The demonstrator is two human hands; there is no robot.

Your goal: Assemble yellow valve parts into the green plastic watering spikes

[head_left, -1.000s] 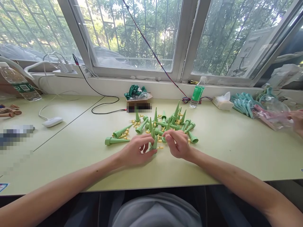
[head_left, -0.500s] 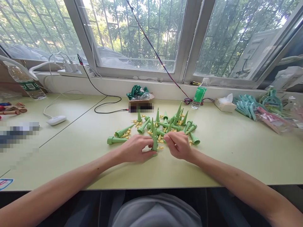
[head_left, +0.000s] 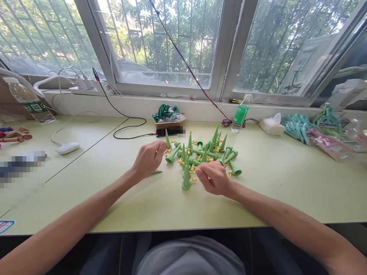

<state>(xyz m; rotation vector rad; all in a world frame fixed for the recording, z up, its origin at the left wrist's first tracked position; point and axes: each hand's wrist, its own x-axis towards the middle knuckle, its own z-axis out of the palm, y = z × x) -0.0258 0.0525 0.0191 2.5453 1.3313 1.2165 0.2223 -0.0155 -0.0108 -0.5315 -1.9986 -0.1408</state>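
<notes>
My left hand, fingers curled, is at the left of the scattered green plastic spikes, beside an upright spike; a green tip shows below it. My right hand, also curled, is just right of the frontmost spike, a yellow fitting between. Grip contents, if any, hidden. Behind: green-labelled water bottle, upright; tissue box to its right.

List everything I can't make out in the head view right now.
All in the head view:
Left hand: its curled fingers hide whether it holds anything.
Green cone by it: mostly hidden by that hand; only a tip shows.
Right hand: its curled fingers hide anything inside.
Pixelated object at left: blurred out.
Blue-edged label: cut off by the left edge.
</notes>
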